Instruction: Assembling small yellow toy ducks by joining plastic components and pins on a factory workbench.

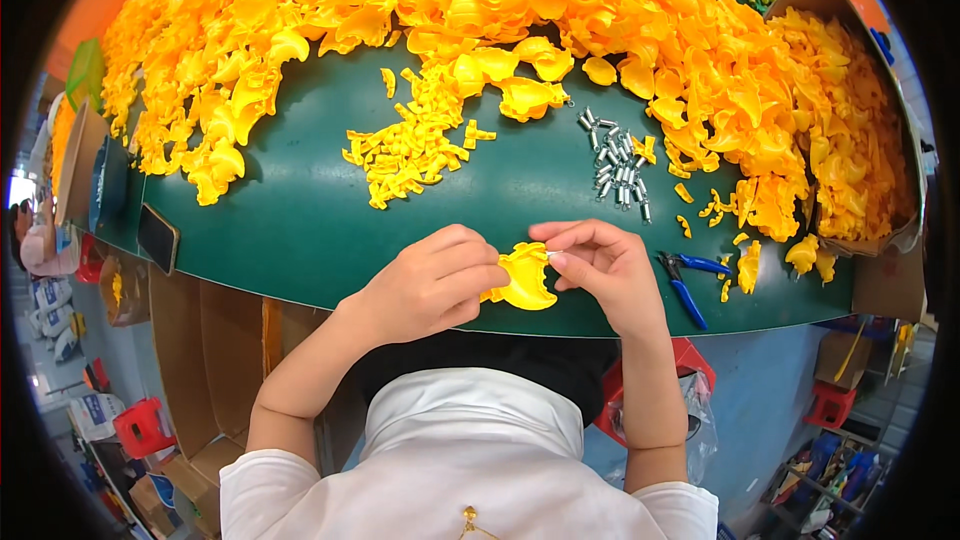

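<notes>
Left hand [440, 278] was curled at nine o'clock of the yellow shell [530, 280], pinching its edge, though its thumb was hidden. Off at eleven o'clock, small yellow clips [412, 150] lay heaped on the green counter [270, 215], clear of the working fingers. The shell itself was between both hands, by the counter's six o'clock edge; its curved wall looked thin, so a grip firm but not crushing seemed wise. At its three o'clock, the right hand [602, 265] was closed, thumb and fingers pinching a small pale part [553, 255] at the rim; holding that square and pressing gently probably served best. Loose silver springs [620, 168] lay at one o'clock, and blue-handled pliers [686, 292] rested farther out at three, seemingly within easy reach.
</notes>
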### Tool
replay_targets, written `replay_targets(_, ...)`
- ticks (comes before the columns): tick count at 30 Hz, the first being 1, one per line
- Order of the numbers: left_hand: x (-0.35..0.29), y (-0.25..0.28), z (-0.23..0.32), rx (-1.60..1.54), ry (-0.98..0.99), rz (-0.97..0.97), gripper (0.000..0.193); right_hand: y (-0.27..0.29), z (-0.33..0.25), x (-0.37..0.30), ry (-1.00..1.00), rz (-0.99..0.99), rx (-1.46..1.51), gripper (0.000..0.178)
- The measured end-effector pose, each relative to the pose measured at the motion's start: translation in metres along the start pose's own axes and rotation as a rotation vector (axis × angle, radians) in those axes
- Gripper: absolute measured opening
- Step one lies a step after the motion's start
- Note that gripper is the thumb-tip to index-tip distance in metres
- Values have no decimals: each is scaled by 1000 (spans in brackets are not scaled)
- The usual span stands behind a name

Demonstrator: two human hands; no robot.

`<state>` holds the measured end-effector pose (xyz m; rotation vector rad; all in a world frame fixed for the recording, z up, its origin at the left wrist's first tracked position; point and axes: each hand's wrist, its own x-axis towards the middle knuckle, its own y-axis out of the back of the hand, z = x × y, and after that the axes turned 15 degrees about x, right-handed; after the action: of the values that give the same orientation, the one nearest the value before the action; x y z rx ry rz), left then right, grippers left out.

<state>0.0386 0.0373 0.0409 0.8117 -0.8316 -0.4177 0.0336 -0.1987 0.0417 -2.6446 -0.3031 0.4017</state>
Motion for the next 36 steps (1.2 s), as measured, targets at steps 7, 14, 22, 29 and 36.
replay_targets(7, -1, -14, 22, -1081, 864, 179, 47, -20, 27, -9, 144, 154, 153, 10)
replay_targets(14, 8, -38, 38, -1074, 896, 337, 23, -41, 32, -22, 422, 131, -22, 16)
replay_targets(22, -1, -40, 38, -1073, 876, 308, 18, -41, 13, -28, 267, 108, -114, 33)
replay_targets(29, -4, -24, 36, 2, 594, 368, 56, -16, 3, 1, 85, 126, -141, 25)
replay_targets(36, -30, -32, 34, 551, 236, 7, 34, -13, -25, 47, 351, -246, -1041, 15)
